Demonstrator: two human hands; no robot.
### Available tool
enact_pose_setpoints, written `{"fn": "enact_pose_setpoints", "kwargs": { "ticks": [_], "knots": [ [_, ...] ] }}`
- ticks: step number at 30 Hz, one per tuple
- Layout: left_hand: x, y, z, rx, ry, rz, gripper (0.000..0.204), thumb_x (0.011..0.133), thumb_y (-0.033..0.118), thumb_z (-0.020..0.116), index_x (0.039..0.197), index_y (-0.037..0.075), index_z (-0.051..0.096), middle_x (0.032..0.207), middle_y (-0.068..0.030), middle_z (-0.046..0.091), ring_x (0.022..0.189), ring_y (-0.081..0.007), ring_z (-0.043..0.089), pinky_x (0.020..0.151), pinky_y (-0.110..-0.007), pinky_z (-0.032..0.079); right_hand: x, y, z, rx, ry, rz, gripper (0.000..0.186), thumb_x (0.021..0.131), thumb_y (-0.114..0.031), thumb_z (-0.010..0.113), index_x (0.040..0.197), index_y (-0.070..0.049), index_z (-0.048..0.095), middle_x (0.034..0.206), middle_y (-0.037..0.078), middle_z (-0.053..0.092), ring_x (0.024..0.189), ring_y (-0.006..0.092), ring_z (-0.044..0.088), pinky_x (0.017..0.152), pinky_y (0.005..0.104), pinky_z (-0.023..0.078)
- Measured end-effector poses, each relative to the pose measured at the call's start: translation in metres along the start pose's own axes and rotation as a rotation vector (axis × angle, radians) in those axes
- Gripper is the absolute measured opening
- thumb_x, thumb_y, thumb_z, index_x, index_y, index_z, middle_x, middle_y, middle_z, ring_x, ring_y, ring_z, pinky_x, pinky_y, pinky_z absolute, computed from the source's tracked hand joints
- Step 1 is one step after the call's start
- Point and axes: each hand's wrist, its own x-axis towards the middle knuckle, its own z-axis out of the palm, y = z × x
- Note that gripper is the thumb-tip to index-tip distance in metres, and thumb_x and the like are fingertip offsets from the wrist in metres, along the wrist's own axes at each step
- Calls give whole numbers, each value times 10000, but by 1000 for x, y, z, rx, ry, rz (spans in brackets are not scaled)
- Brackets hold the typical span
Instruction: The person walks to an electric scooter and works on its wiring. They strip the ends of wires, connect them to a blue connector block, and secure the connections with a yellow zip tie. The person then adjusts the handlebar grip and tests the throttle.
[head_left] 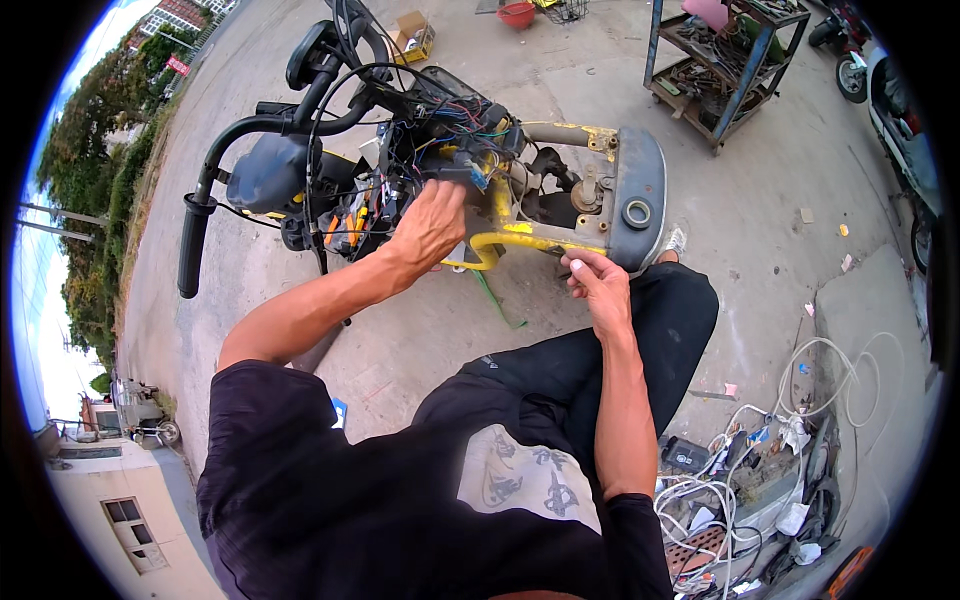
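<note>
A stripped scooter with a yellow frame (505, 232) and black handlebars (300, 110) stands on the concrete in front of me. My left hand (430, 222) reaches into the tangle of coloured wires (440, 130) behind the handlebar stem, with its fingers curled around a bundle there. My right hand (598, 285) is beside the yellow frame tube, just below the grey footboard (640, 170). Its fingers are pinched shut on something small and dark that I cannot make out. My knee in dark trousers (670, 310) is right under that hand.
A roll of tape (637, 213) lies on the footboard. A green wire (497, 300) hangs below the frame. White cables and parts (760, 480) are piled at my lower right. A metal shelf cart (720, 70) and another parked scooter (890, 100) stand at the far right.
</note>
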Motion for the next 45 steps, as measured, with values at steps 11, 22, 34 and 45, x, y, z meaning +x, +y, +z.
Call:
{"fn": "enact_pose_setpoints", "kwargs": {
  "ticks": [11,22,34,45],
  "knots": [
    [11,6,3,-28,-35,34,350,852,182,651,1056,-85,750,1247,-217,637,1167,-340,583,1000,-438,483,3,2,5,-40,-9,10,272,1008,-102,681,1246,14,741,1095,68,780,792,79,630,681,236,528],
    [-10,10,6,213,57,-6,508,925,243,560,1299,-94,625,1260,-234,652,1264,-334,572,1204,-493,352,6,4,7,-5,-3,11,271,998,-75,674,1241,29,738,1085,81,783,773,93,635,671,250,519],
    [-15,3,-7,77,32,-89,515,891,200,623,1325,-78,632,1406,-223,607,1391,-378,506,1264,-504,296,7,6,1,-6,-9,-7,278,1002,-73,668,1255,21,735,1100,76,782,790,89,638,694,245,525],
    [-60,5,-56,-886,632,-567,302,949,109,700,1214,-12,621,1365,-202,589,1256,-395,566,1051,-474,474,9,4,12,-142,7,-116,240,1025,-112,674,1218,0,763,1059,62,780,794,79,630,689,240,512]
  ]
}}
